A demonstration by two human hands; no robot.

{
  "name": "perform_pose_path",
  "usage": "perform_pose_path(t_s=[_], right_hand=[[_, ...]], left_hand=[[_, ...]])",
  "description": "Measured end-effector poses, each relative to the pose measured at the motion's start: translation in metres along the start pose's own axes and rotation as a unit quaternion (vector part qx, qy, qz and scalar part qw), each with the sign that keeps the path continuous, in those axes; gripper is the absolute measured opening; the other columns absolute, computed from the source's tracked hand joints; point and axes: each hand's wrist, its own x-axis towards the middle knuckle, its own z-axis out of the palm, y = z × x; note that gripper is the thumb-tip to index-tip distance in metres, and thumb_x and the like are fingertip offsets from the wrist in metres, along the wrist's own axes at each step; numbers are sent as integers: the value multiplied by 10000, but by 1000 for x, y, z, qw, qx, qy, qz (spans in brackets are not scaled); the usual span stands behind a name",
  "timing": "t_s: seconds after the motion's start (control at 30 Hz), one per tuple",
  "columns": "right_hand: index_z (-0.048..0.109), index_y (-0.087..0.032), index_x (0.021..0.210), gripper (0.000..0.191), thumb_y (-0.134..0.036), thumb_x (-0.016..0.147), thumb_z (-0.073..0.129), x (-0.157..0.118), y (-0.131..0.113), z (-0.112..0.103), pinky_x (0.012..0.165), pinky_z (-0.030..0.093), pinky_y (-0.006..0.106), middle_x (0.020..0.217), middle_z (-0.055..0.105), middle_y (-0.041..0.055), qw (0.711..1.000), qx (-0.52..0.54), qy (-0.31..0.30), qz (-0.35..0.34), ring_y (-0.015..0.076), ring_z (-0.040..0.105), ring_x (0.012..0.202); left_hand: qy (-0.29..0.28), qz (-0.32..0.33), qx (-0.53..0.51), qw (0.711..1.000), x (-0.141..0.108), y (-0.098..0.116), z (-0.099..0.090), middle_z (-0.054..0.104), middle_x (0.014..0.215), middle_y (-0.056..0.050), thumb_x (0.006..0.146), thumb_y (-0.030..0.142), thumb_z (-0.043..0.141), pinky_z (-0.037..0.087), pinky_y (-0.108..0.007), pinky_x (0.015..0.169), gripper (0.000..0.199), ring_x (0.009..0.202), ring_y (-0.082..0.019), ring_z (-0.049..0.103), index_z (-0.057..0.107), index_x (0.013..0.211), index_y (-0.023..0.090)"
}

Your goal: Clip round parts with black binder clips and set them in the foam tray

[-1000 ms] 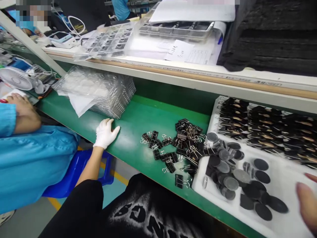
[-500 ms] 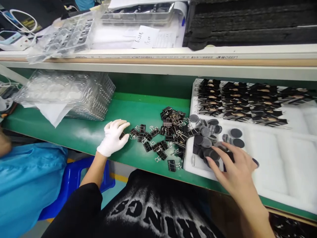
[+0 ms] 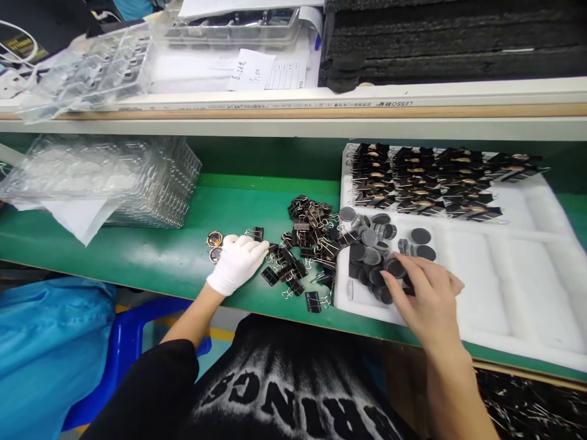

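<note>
My left hand (image 3: 238, 263), in a white glove, rests palm down at the left edge of the binder clips (image 3: 287, 260); its fingertips touch them, and what is under the fingers is hidden. Beside its wrist side lie two small round gold-rimmed parts (image 3: 215, 239) on the green table. My bare right hand (image 3: 395, 269) pinches a dark round disc (image 3: 394, 267) between thumb and fingers, over a pile of grey and black discs (image 3: 370, 237) on the white foam tray (image 3: 481, 269). Rows of black clips (image 3: 419, 177) stand along the tray's far side.
Stacked clear plastic trays (image 3: 151, 177) stand at the left back. Above runs a shelf edge (image 3: 293, 110) holding papers, clear trays and black foam (image 3: 449, 49). A person in blue clothing (image 3: 50, 348) is at the lower left, near a blue stool (image 3: 123, 354).
My left hand has moved right toward the clips, uncovering the two gold-rimmed parts. My right hand has closed on a disc. The view has shifted slightly to the right.
</note>
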Motion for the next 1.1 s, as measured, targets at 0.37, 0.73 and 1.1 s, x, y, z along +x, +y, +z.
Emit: perform_pose_path(t_s=[0.37, 0.73, 1.1], right_hand=[[749, -381, 1172, 314, -428, 864, 794, 9, -21, -14, 548, 480, 455, 975, 709, 109, 911, 256, 39, 321, 288, 665, 687], [734, -273, 1225, 342, -318, 893, 799, 40, -60, -11, 686, 630, 302, 970, 758, 53, 864, 446, -52, 228, 203, 753, 795], [717, -227, 1136, 238, -337, 928, 750, 89, -97, -2, 592, 580, 239, 931, 740, 42, 730, 602, -257, 199, 168, 755, 738]], left_hand=[[14, -365, 10, 931, -56, -55, -38, 741, 1140, -145, 788, 696, 707, 522, -437, 831, 699, 1007, -356, 719, 595, 1248, 182], [12, -403, -58, 913, -56, -18, -1, 712, 1265, -115, 924, 385, 634, 563, -369, 845, 400, 1028, -292, 741, 558, 1275, 210], [140, -293, -438, 838, 1, 38, -35, 721, 719, 14, 1003, 388, 552, 596, -280, 676, 349, 651, -155, 706, 640, 1289, 207]])
